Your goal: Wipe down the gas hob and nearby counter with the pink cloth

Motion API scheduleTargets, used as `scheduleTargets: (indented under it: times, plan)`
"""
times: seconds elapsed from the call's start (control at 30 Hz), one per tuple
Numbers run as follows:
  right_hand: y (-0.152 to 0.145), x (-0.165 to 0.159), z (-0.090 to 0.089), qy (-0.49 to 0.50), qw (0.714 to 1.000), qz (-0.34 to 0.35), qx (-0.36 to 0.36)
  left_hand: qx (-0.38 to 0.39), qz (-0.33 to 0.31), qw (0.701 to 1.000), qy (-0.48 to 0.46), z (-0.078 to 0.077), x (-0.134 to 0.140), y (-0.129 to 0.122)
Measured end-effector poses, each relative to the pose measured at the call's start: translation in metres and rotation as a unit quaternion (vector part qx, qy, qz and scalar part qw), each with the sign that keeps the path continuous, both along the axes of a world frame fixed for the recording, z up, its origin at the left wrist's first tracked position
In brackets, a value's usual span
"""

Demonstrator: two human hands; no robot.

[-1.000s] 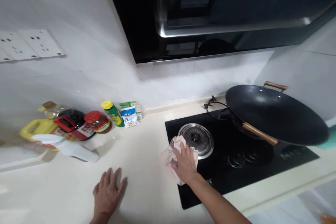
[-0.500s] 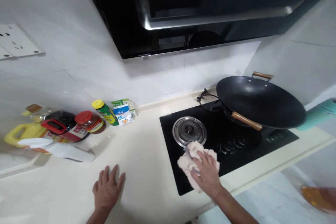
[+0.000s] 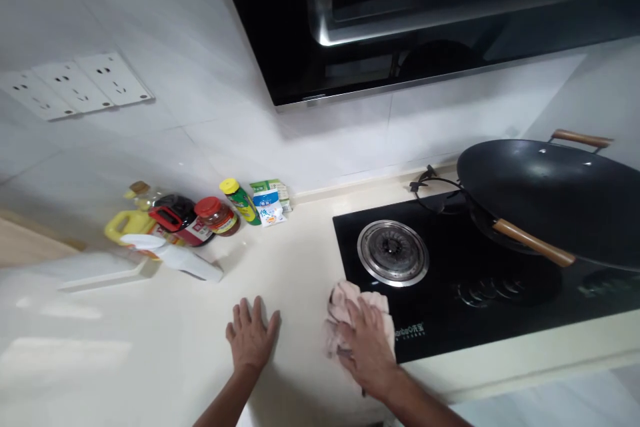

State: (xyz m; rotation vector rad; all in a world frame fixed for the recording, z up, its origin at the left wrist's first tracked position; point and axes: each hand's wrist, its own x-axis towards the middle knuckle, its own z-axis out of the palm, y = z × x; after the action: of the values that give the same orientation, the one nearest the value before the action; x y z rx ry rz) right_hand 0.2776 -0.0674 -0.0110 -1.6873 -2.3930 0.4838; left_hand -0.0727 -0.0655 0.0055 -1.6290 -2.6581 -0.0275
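Note:
A pale pink cloth (image 3: 343,300) lies bunched over the front left corner of the black glass gas hob (image 3: 445,317), reaching onto the countertop (image 3: 297,273). My right hand (image 3: 369,350) presses down on it and holds it, fingers bent over the fabric. Flat on the counter to the left rests my left hand (image 3: 251,340), its fingers spread and nothing in them. Just behind the cloth is the round metal burner (image 3: 393,253), with no pan on it.
A large black wok (image 3: 545,190) sits on the right burner, its wooden handle (image 3: 534,242) pointing forward. Along the wall stand a white spray bottle (image 3: 185,260), a red-lidded jar (image 3: 217,217), a green bottle (image 3: 241,201) and seasoning packets (image 3: 270,205). The range hood (image 3: 425,67) hangs above.
My right hand has slid the cloth leftward, from in front of the burner to the hob's left edge and the counter. My left hand stays on the counter. The view has turned left.

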Motion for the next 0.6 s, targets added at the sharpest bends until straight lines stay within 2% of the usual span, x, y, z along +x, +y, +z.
scheduleTargets:
  times: [0.07, 0.17, 0.27, 0.37, 0.47, 0.6]
  plan:
    - [0.008, -0.040, 0.009, 0.024, 0.996, 0.082, -0.034, 0.003, 0.001, 1.000, -0.006, 0.001, -0.001, -0.001]
    - [0.043, -0.086, 0.030, 0.036, 0.987, 0.143, -0.055, 0.006, -0.001, 1.000, -0.007, 0.001, -0.002, -0.003]
    - [0.095, -0.115, 0.052, 0.037, 0.985, 0.148, -0.077, 0.006, -0.003, 1.000, -0.005, 0.000, -0.004, -0.004]
    - [0.131, -0.132, 0.064, 0.028, 0.987, 0.115, -0.105, 0.007, -0.004, 1.000, -0.006, -0.001, -0.005, -0.004]
    - [0.126, -0.138, 0.062, 0.030, 0.989, 0.098, -0.106, 0.009, -0.003, 1.000, -0.009, -0.002, -0.006, -0.004]
    - [0.062, -0.127, 0.047, 0.071, 0.984, 0.142, -0.084, 0.015, -0.005, 1.000, -0.009, -0.003, -0.006, -0.003]
